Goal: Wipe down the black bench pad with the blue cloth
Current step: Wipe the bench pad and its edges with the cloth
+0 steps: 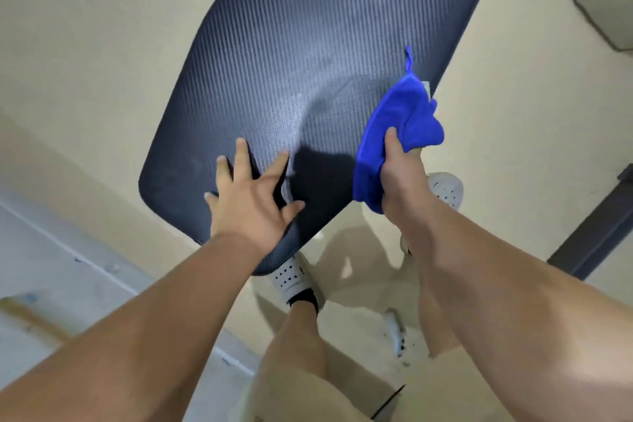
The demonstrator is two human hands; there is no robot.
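Pad: we see the black pad [308,79] running from the near rounded end at about 7 o'clock up toward 1 o'clock, out of view at the top.
Cloth: the cloth [397,127] sits bunched at the pad's edge at 3 o'clock, part on the surface and part hanging off the side below our fist.
Right hand: our right hand [400,175] is closed around the cloth, thumb on top, gripping a gathered fold (the other fingers are hidden under the fabric).
Left hand: our left hand [250,195] lies flat on the near end of the pad at about 6 o'clock, fingers spread wide, holding nothing; we judge it is steadying the pad.
Done so far: we cannot tell for certain. The middle of the pad shows a paler, streaky sheen, which may be a wiped or damp patch, or only glare.
Left to do: we judge most of the job remains, since the cloth is at one edge only; the far stretch toward 12 o'clock, the 9 o'clock edge and the strip under our left hand look untouched.
Next: a sweep from 3 o'clock across toward 9 o'clock seems called for, with the cloth opened flatter to cover more surface.
Floor: our white shoes [294,277] stand on the beige floor [85,44] below the pad's near end.
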